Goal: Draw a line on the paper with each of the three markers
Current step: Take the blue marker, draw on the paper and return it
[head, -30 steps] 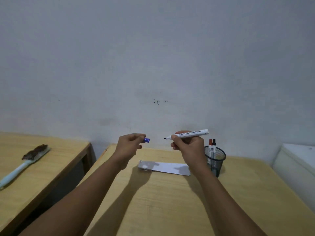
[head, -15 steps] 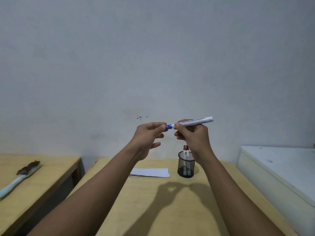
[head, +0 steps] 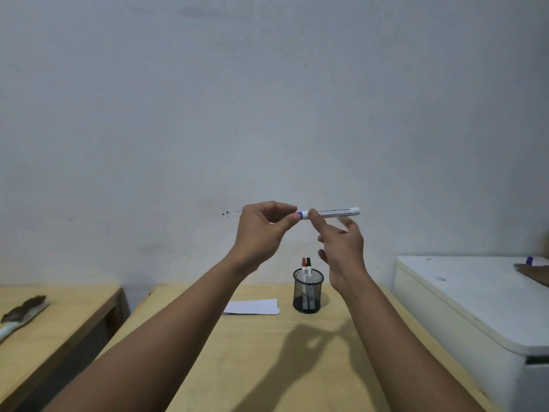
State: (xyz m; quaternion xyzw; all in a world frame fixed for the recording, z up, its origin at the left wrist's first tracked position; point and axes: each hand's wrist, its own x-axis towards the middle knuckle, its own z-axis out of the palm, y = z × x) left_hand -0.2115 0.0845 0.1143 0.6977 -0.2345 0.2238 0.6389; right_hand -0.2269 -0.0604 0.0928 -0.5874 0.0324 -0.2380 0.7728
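Right hand (head: 341,248) loosened; cup (head: 308,291), paper (head: 252,306) below.

Wooden table (head: 267,367): paper (head: 252,306), mesh cup (head: 308,291).

i see both forearms bare, no sleeves; left hand (head: 261,230) and right hand (head: 341,248) ungloved, no rings or watch.
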